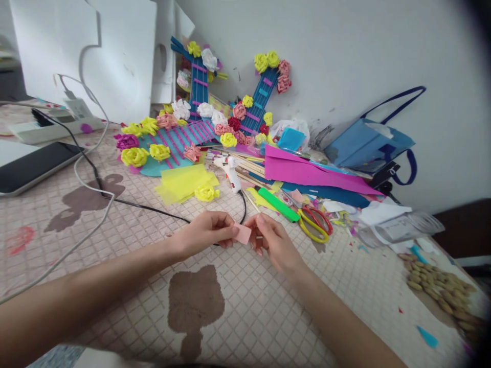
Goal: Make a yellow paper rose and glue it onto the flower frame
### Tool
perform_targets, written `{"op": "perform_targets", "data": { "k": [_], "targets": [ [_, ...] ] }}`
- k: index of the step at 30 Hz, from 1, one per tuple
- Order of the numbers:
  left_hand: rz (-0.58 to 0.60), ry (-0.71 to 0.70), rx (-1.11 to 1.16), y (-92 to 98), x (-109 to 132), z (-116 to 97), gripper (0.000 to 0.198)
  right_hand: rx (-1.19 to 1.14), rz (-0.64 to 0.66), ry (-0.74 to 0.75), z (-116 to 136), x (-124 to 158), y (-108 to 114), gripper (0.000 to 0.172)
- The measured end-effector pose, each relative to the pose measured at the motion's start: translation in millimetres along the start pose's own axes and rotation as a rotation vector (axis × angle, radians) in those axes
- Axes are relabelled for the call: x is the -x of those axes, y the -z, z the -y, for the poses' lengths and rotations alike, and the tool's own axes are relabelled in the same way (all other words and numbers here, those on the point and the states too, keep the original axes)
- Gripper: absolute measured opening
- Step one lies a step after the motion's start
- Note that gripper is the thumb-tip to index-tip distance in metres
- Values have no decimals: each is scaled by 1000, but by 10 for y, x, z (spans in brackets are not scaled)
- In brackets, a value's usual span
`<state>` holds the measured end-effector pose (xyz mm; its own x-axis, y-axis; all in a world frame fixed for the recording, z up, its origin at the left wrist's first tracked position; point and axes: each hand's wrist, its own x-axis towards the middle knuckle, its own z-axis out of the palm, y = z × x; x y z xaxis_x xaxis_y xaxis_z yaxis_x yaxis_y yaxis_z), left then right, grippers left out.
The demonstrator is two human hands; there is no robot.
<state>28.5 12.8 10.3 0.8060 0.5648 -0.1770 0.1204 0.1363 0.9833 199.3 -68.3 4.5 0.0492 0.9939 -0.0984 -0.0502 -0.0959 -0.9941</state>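
Both my hands meet over the middle of the table on a small pink paper piece (pixel 243 233). My left hand (pixel 205 231) pinches its left edge with closed fingers. My right hand (pixel 273 238) grips its right edge, fingers curled. Just beyond them lie a yellow paper rose (pixel 206 192) on yellow tissue (pixel 184 183), a white glue gun (pixel 231 171) with its black cable, and red-and-yellow scissors (pixel 315 221).
Blue paper guitars decorated with paper roses (pixel 180 135) stand at the back. Pink and blue paper sheets (pixel 303 171), a green cutter (pixel 278 204), a blue bag (pixel 368 145), a power strip (pixel 53 125), a dark tablet (pixel 32 163) and cables surround the work spot.
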Motion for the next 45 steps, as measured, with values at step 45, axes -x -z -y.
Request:
{"op": "perform_targets", "data": {
  "k": [45],
  "targets": [
    [89,-373,-291,52,1,-25,27,-137,-18,-196,27,13,-14,23]
  ]
}}
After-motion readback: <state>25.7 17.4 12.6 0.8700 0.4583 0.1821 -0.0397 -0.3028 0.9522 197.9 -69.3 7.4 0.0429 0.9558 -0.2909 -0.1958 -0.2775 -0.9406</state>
